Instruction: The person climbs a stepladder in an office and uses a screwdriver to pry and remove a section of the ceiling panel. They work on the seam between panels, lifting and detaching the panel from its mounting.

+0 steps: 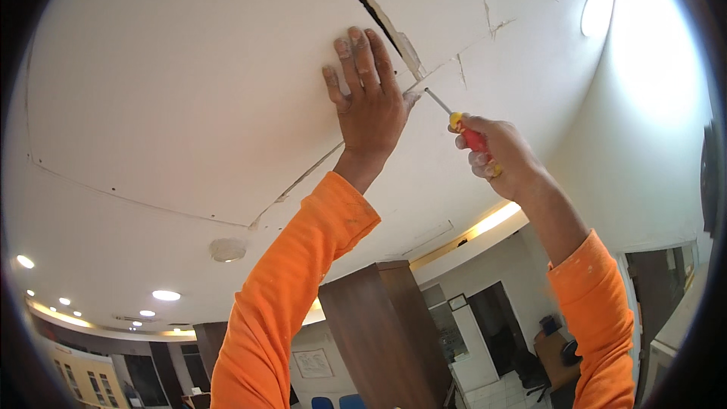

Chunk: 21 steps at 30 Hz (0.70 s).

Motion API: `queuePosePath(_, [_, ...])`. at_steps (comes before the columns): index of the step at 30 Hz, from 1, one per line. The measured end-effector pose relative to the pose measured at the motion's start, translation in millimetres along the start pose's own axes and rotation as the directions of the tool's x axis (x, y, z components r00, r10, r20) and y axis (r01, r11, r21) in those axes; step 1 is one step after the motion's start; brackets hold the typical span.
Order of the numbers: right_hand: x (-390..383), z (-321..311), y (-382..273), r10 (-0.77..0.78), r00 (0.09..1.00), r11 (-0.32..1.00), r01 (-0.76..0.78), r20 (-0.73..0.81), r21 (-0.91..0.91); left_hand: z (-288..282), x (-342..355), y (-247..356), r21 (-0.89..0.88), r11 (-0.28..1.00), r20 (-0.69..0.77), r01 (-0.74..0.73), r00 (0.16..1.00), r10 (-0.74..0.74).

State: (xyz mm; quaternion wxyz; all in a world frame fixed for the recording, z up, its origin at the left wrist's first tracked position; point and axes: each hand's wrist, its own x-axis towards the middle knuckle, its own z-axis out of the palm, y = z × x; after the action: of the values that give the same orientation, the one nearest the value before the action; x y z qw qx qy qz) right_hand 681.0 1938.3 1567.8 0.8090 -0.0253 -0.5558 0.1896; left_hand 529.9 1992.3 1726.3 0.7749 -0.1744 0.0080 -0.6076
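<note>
Overhead is a white ceiling panel [189,91] with seams and a few dark screw holes along its edges. My left hand [369,98] lies flat against it, fingers stretched and dusted with white, close to a long dark gap [371,4] with ragged edges. In my right hand [503,153] is a screwdriver [475,140] with a red and yellow handle, gripped with the fingers wrapped round it. Its metal shaft points up and left, the tip at a small dark spot by the seam, just right of my left thumb. Whether the tip touches a screw is too small to tell.
A round lamp [597,11] sits in the ceiling at the upper right, and a round ceiling fitting [227,250] lies lower left. Below stand a dark wooden column [390,326], a desk [559,356], an office chair [530,369] and a pale cabinet [83,375].
</note>
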Motion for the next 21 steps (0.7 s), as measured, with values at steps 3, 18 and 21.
queuePosePath(3, [3,-6,-7,0.079,0.991,0.979,-0.098,0.110,0.179,-1,1,-1,0.026,1.000,-0.013,0.003,1.000,-0.002])
queuePosePath(18, [-12,17,12,-0.611,0.791,0.322,0.251,0.002,-0.913,0,0,-3,0.025,1.000,0.009,-0.010,1.000,0.010])
queuePosePath(21, [-7,15,17,-0.665,0.747,0.314,0.307,0.023,-0.898,0,0,-2,0.001,1.000,0.008,-0.004,1.000,0.004])
